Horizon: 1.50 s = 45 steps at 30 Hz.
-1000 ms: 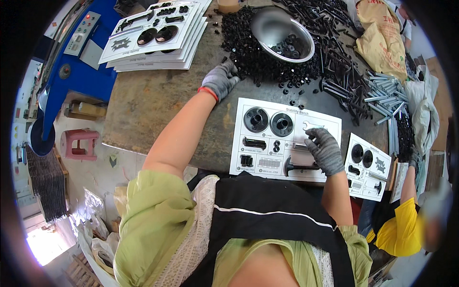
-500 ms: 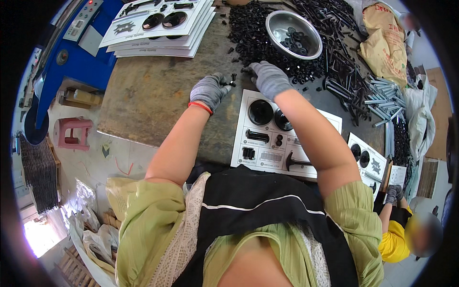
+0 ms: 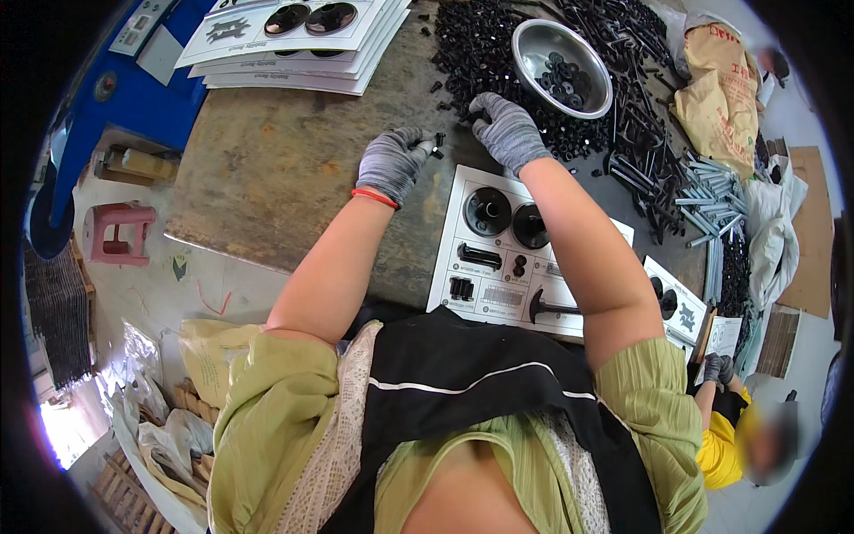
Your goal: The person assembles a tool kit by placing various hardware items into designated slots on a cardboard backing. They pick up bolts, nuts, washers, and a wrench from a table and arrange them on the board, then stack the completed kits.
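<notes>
— What are the hands doing right now?

— The left hand (image 3: 391, 162), in a grey glove, is curled with its fingertips pinching a small black bolt (image 3: 435, 145) just above the white card (image 3: 498, 258). The right hand (image 3: 507, 132) reaches past it, fingers bent down into the heap of black fasteners (image 3: 480, 62) beside the steel bowl (image 3: 562, 67). Whether it has already closed on a piece I cannot tell; the fingertips are buried in the heap.

— So where does the bolt sit?

— At the left fingertips, over bare table (image 3: 276, 169), close to the card's top left corner and touching nothing else that I can see.

— How would you do this well?

— I would keep the pinch near the bolt's end so it stays visible, and pick from the loose edge of the heap rather than digging deep, since gloves dull the feel. The card already carries two black discs (image 3: 509, 218) and other parts, so I would bring pieces in low, without nudging them.

— Any risk?

— Probably dropping the bolt back among the loose ones.
</notes>
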### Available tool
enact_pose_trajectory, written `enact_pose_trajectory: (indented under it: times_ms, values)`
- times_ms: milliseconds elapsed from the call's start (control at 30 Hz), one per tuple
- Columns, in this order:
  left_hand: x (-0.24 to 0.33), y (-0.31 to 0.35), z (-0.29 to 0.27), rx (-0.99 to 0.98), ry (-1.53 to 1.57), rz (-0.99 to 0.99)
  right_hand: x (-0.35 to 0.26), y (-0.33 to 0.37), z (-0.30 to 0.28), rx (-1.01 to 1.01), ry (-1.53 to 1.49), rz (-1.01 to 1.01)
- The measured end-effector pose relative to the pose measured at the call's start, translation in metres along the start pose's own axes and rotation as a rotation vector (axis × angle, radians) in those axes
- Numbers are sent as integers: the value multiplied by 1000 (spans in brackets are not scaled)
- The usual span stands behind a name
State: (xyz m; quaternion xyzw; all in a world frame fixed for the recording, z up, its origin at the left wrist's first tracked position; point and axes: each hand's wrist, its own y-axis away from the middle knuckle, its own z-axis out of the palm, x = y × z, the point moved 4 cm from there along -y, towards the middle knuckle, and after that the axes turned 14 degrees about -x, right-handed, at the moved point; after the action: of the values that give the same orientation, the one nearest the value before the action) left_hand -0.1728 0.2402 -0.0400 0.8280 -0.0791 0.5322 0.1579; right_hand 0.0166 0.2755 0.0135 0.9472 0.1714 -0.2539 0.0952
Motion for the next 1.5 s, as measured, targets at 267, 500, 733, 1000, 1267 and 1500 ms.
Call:
enact_pose_trajectory:
  times_ms: [267, 500, 733, 1000, 1267, 1500]
  values:
    - [27, 11, 0, -9, -417, -7, 7, -15, 16, -158, -1050, 276]
    - [31, 12, 2, 37, -509, -12, 3, -17, 6, -153, -258, 131]
    - [24, 11, -5, 104, -561, -1, -24, -28, 19, -405, 390, 187]
    - [22, 8, -15, 75, -571, -62, -20, -18, 9, -305, 61, 90]
    - [16, 7, -13, 147, -585, -10, -27, -21, 29, -229, 260, 17]
    - [38, 51, 21, -92, 107, 130, -19, 121, 2, 65, 62, -39]
